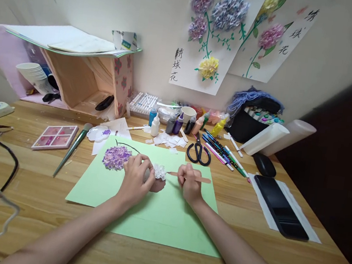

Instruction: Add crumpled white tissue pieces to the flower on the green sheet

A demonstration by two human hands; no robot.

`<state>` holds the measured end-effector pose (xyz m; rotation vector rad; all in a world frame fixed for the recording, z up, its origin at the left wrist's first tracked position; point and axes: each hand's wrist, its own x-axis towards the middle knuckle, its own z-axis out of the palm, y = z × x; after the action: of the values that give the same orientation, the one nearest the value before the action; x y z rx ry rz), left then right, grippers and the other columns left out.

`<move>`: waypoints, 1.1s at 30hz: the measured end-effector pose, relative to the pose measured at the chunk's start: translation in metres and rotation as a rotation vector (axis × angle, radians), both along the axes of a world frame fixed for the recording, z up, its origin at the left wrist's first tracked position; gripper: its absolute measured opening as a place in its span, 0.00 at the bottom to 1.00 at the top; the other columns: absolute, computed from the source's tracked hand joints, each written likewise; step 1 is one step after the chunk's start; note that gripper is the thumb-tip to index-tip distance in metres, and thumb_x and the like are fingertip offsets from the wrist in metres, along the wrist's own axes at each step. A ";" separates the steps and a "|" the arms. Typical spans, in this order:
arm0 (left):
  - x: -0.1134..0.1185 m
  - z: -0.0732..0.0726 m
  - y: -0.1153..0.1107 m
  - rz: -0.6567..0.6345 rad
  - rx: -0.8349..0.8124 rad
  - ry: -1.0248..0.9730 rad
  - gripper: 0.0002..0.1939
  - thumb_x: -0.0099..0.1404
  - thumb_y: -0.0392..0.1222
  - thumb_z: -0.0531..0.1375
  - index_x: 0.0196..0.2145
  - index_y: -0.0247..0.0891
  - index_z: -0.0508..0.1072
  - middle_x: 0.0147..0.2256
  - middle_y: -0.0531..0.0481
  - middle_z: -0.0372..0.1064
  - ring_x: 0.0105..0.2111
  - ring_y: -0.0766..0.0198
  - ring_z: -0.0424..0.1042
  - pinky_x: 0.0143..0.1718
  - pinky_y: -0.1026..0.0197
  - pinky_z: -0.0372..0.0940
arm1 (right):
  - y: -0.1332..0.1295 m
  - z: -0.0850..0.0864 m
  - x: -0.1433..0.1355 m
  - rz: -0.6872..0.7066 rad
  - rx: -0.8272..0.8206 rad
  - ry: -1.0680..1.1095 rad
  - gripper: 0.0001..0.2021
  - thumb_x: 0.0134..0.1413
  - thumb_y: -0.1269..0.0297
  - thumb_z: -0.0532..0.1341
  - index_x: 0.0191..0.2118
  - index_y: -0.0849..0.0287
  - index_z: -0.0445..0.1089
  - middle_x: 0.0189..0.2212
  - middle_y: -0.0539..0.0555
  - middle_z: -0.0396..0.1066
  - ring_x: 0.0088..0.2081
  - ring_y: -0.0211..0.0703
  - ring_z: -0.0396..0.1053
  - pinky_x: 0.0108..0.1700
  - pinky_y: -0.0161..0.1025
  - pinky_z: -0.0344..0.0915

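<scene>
- The left hand (139,172) is half closed, palm down, its thumb and fingers bent beside a white paper-petal flower (160,171); whether it pinches anything is hidden.
- The right hand (191,183) is closed around a slim peach-coloured stick (202,179), whose dark tip points at the white flower.
- That flower sits between the two hands, just right of the left hand's fingers, with a brownish rounded patch (158,185) on its near side.
- Green paper (164,229) lies beneath both hands on the wooden tabletop (35,204).
- A purple paper-petal flower (116,157) is just left of the left hand's fingers.
- Black-handled scissors (198,144) lie beyond the right hand, partly over the paper's far edge.
- Well to the right of the right hand is a black smartphone (282,207).
</scene>
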<state>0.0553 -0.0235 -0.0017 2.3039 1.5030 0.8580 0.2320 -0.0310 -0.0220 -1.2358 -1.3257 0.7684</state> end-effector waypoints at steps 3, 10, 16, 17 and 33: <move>-0.003 0.000 0.002 0.005 0.001 -0.032 0.08 0.65 0.38 0.49 0.31 0.39 0.66 0.40 0.45 0.63 0.41 0.55 0.58 0.41 0.50 0.53 | 0.012 0.006 0.015 -0.158 0.087 -0.036 0.22 0.63 0.52 0.46 0.22 0.57 0.63 0.19 0.49 0.64 0.24 0.39 0.63 0.30 0.35 0.60; -0.009 0.003 0.004 0.001 0.020 -0.072 0.08 0.65 0.38 0.49 0.31 0.39 0.65 0.40 0.45 0.63 0.42 0.55 0.57 0.42 0.50 0.53 | 0.048 -0.006 0.042 0.112 0.130 -0.509 0.07 0.59 0.66 0.53 0.37 0.58 0.68 0.40 0.58 0.73 0.43 0.49 0.70 0.45 0.43 0.63; -0.022 0.012 0.012 0.074 0.054 -0.066 0.08 0.65 0.39 0.49 0.30 0.39 0.65 0.39 0.46 0.64 0.42 0.53 0.58 0.41 0.49 0.52 | 0.059 -0.011 0.037 0.058 0.173 -0.576 0.07 0.52 0.72 0.56 0.27 0.58 0.68 0.28 0.56 0.72 0.34 0.49 0.70 0.38 0.42 0.64; -0.024 0.013 0.013 0.091 0.062 -0.070 0.08 0.65 0.39 0.49 0.30 0.39 0.65 0.39 0.46 0.64 0.42 0.53 0.58 0.40 0.49 0.52 | 0.057 -0.009 0.035 0.040 0.176 -0.570 0.06 0.51 0.72 0.56 0.26 0.58 0.67 0.27 0.56 0.72 0.33 0.48 0.70 0.37 0.41 0.63; -0.007 0.016 -0.005 -0.171 -0.118 -0.110 0.12 0.67 0.48 0.50 0.34 0.43 0.70 0.40 0.48 0.66 0.44 0.54 0.60 0.44 0.50 0.52 | -0.023 0.017 -0.006 0.227 -0.091 -0.002 0.06 0.52 0.64 0.61 0.31 0.57 0.63 0.32 0.51 0.69 0.36 0.43 0.68 0.40 0.39 0.63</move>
<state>0.0480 -0.0287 0.0140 2.2225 1.2562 0.8130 0.2263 -0.0542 -0.0053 -1.1695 -1.4626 0.9971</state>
